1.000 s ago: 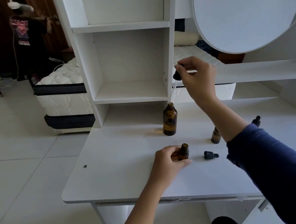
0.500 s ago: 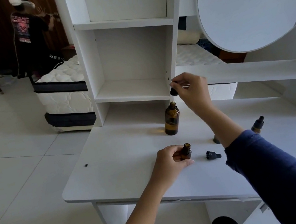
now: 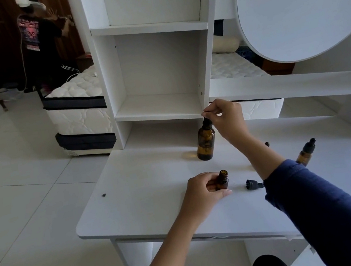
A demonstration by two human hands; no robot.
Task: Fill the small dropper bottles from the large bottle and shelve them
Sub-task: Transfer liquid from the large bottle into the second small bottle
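Note:
The large amber bottle [image 3: 205, 143] stands upright on the white desk [image 3: 147, 190] below the shelf unit. My right hand [image 3: 225, 118] pinches the black dropper [image 3: 206, 121], which sits in the large bottle's neck. My left hand [image 3: 204, 188] grips an uncapped small amber bottle [image 3: 222, 179] standing near the desk's front. Its black dropper cap [image 3: 253, 184] lies on the desk just to its right. A capped small bottle [image 3: 306, 152] stands at the right, and another [image 3: 267, 144] shows only its top behind my right forearm.
The white shelf unit [image 3: 161, 109] rises at the back of the desk with open compartments. A round white panel [image 3: 301, 2] stands at the upper right. A mattress [image 3: 77, 102] and a person [image 3: 41, 43] are on the far left, beyond the tiled floor.
My right hand has come down with the dropper from above the large bottle into its neck. My left hand stays on the small open bottle.

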